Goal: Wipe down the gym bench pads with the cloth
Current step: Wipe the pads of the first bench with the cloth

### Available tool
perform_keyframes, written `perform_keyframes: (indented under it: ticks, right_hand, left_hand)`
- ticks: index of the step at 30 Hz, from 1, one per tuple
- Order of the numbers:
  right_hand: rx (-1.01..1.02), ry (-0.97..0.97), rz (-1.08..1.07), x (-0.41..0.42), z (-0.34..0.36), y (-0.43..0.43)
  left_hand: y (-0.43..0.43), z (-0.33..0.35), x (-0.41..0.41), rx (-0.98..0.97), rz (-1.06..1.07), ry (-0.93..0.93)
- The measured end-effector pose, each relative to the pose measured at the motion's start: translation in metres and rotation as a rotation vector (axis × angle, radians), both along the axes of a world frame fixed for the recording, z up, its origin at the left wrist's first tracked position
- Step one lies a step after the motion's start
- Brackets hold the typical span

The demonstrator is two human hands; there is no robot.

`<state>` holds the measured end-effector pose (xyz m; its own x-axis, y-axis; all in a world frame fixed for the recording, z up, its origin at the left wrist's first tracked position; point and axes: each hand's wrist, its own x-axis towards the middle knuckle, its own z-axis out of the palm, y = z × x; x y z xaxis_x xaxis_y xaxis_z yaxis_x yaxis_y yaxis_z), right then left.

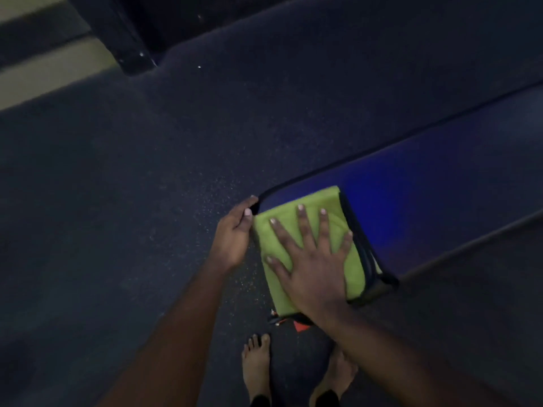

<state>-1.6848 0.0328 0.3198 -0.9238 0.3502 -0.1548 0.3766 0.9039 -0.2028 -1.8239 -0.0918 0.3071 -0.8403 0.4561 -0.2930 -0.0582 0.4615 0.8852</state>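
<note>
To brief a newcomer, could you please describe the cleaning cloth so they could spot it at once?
Find the long blue bench pad on the right. At its near end, under the flat right hand, lies the cloth, the only yellow-green thing in view.

Whole shot's dim and smeary; the blue surface [426, 183] runs off the right edge, its near end buried under the green cloth [317, 198]; the right hand [314, 259] covers the cloth's middle; a red bit [302, 326] underneath is too blurry to name; bare feet [255, 365] get clipped at the bottom; dark frame [129, 33] chopped by the top.
</note>
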Motion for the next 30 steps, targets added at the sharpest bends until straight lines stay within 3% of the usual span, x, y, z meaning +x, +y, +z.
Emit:
perform_keyframes:
  ticks: [4,7,10,13,15,18,22,26,30]
  right_hand:
    - [0.024,-0.004,-0.030,-0.082,-0.006,0.037]
    - [0.083,0.017,-0.216,-0.047,-0.008,0.066]
    - [0.063,-0.002,-0.395,0.011,0.001,0.026]
    - [0.043,-0.075,-0.287,0.021,0.001,-0.037]
    - [0.004,-0.045,-0.202,-0.009,-0.001,-0.042]
    - [0.013,-0.003,-0.139,-0.078,-0.005,0.017]
    - [0.088,0.037,-0.336,-0.056,-0.011,0.090]
    - [0.097,0.048,-0.640,0.025,-0.009,0.023]
    - [0.017,0.029,-0.393,-0.001,-0.010,-0.040]
  left_hand:
    - [-0.007,-0.007,-0.017,0.125,0.129,-0.135]
    - [-0.007,-0.005,-0.026,0.142,0.094,-0.202]
    - [-0.010,-0.001,-0.031,0.149,0.033,-0.265]
    - [-0.013,-0.005,-0.035,0.170,0.028,-0.295]
    - [-0.011,-0.003,-0.037,0.169,0.024,-0.271]
    - [-0.008,-0.002,-0.037,0.168,0.043,-0.226]
    - [-0.007,-0.007,-0.031,0.102,0.034,-0.166]
    - [-0.002,0.001,-0.026,0.017,-0.037,-0.113]
    - [0.004,-0.004,-0.026,-0.022,0.020,-0.053]
